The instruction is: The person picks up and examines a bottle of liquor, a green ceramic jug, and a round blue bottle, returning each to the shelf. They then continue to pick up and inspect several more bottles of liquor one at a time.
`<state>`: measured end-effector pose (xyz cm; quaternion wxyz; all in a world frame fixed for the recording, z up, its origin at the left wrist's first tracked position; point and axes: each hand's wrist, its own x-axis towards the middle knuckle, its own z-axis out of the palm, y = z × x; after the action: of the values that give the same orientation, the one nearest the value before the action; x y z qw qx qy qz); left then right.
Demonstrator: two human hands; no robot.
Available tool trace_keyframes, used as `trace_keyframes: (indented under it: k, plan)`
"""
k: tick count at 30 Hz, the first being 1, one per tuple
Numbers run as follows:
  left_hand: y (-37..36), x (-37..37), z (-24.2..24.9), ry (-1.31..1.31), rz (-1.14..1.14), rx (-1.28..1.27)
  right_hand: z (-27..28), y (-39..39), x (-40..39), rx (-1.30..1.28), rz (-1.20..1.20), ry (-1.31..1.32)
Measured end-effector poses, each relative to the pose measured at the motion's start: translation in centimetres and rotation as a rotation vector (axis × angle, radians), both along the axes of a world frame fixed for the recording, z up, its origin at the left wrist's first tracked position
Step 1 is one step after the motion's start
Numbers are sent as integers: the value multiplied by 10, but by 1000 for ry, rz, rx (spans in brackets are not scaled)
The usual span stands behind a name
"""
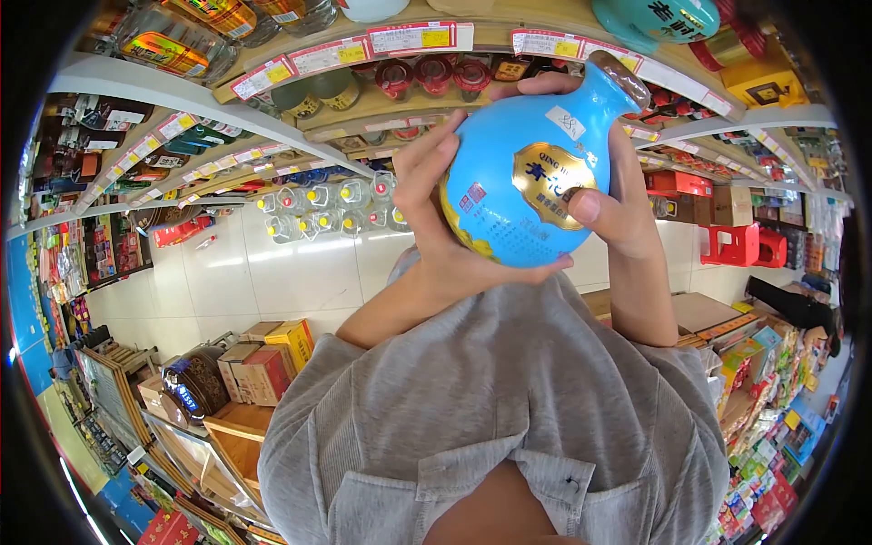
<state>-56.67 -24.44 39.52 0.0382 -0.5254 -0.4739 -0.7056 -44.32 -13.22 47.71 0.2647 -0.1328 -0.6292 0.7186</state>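
A round blue liquor bottle [509, 163] with a gold label and a brown cap is held up in front of my chest, its neck tilted toward the upper right. My left hand [431, 204] cups the bottle's left side and base, fingers curled around it. On the other side, my right hand [622, 200] grips the body below the neck, with the thumb pressed on the gold label and some fingers hidden behind the bottle. A small white sticker [565, 122] with handwriting is on the bottle's shoulder.
Just beyond the bottle stands a shelf with price tags [411, 36], red-lidded jars [432, 76] and a turquoise bottle [656, 20]. Clear jugs with yellow caps [341, 207] stand on the tiled floor [300, 282]. Red stools [731, 243] are at right, cartons [259, 368] at lower left.
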Motion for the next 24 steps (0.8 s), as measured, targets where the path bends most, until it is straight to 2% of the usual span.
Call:
trace_keyframes:
  k: [18, 21, 22, 24]
  plan:
    - [-1, -1, 1, 10, 1, 5, 11, -3, 5, -28, 28, -31]
    - [-2, -2, -1, 3, -37, 14, 5, 6, 6, 15, -68, 77]
    - [-3, -2, -2, -1, -56, 15, 14, 9, 6, 72, -142, 81]
    - [-1, -1, -7, 33, -46, 34, 29, 19, 17, 249, -115, 27]
